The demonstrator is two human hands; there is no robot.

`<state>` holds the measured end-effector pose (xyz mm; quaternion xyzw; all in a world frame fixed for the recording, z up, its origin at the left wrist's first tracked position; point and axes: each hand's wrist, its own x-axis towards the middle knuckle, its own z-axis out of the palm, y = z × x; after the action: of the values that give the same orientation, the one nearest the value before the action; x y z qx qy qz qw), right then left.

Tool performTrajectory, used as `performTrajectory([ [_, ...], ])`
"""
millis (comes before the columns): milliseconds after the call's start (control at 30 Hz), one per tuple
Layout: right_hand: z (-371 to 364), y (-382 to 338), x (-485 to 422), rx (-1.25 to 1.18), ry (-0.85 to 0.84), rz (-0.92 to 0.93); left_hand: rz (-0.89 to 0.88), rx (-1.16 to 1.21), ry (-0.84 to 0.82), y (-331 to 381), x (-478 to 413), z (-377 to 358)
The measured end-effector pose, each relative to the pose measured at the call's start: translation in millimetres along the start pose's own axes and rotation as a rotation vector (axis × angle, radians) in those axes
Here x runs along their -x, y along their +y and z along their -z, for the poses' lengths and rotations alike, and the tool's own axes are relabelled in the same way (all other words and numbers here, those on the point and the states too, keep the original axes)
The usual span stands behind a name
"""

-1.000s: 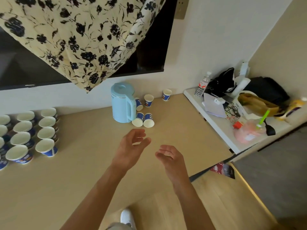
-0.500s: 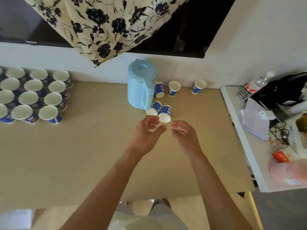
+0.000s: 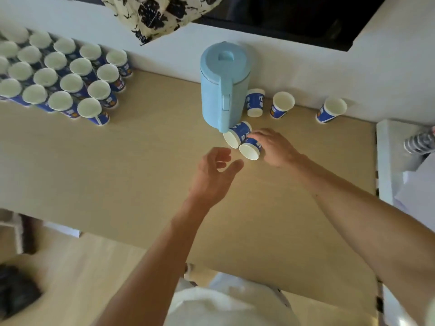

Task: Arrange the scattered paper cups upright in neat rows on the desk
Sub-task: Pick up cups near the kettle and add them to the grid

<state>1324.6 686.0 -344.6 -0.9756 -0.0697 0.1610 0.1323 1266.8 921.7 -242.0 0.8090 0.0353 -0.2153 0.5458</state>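
Observation:
Two blue-and-white paper cups lie on their sides on the beige desk (image 3: 117, 165) beside the kettle, mouths facing me. My right hand (image 3: 274, 148) curls its fingers over the nearer fallen cup (image 3: 250, 149). The other fallen cup (image 3: 234, 136) touches it and leans against the kettle's base. Just short of both cups, my left hand (image 3: 216, 175) hovers with its fingers spread and nothing in it. By the wall one cup (image 3: 255, 102) stands upside down, and two upright cups (image 3: 282, 107) (image 3: 330, 110) stand to its right. Several upright cups (image 3: 70, 76) form rows at the desk's far left.
A light blue kettle (image 3: 223, 83) stands against the wall, right behind the fallen cups. A white side table (image 3: 386, 147) with a lying bottle (image 3: 419, 142) adjoins the desk on the right. A floral cloth (image 3: 164, 15) hangs above.
Both hands have moved forward toward the kettle. My right hand has reached the nearer fallen cup and closed its fingers over it. The camera has tilted further down.

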Motion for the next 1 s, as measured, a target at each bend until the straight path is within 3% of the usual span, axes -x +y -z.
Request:
performTrajectory([
  [200,-20.3,12.3,-17.7,0.236,-0.073,0.165,0.047,-0.031,0.074,-9.5,-1.4,-0.8],
  [333,-34.2,17.3,-14.3,0.225,-0.06,0.165,0.083,-0.051,0.08,-15.9,-3.6,-5.8],
  [400,-36.6,19.0,-8.2,0.067,-0.06,0.095,0.089,-0.057,0.077,-18.1,-6.0,-9.2],
  [533,-27.8,11.2,16.5,-0.651,0.002,-0.054,0.104,-0.09,0.072,-22.7,-10.6,-18.5],
  [633,-14.9,-7.8,35.9,-0.918,0.017,-0.091,0.107,-0.085,0.061,-23.3,-12.8,-28.7],
  [867,-3.5,-41.2,67.8,-1.061,0.077,0.087,0.057,0.02,0.055,-18.7,-16.6,-45.1],
  [1000,8.2,-28.5,60.6,-1.015,-0.036,0.147,0.046,-0.029,0.134,-23.7,-19.4,-40.3],
])
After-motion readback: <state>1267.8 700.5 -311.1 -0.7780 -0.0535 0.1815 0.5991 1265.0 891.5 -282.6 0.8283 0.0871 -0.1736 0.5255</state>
